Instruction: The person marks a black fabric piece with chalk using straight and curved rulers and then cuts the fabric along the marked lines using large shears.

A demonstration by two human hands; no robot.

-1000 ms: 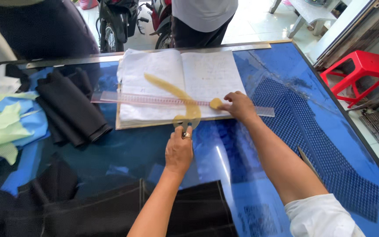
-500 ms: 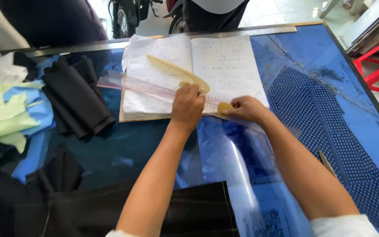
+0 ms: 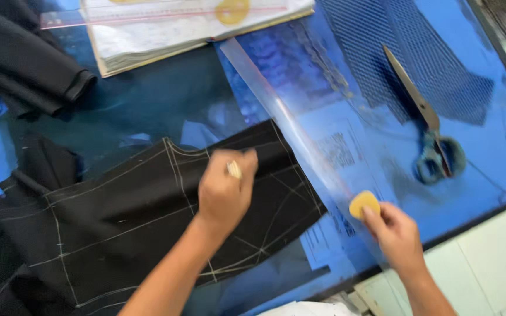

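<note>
We take the black fabric panel [image 3: 147, 222] as landmark; it lies on the blue table [image 3: 499, 175], chalk lines drawn across it. Left hand [image 3: 225, 190] rests on its upper right part, fingers curled around a small pale piece (kind unclear). Right hand [image 3: 396, 237], off the panel's right edge, pinches a yellow chalk disc [image 3: 363, 204] against a clear ruler [image 3: 288, 117] that runs diagonally past the panel's right corner. Scissors [image 3: 431, 137] lie further right, beside blue mesh fabric [image 3: 405, 58]. Above the panel: open book [image 3: 194, 29], folded black cloth [image 3: 24, 64].
</note>
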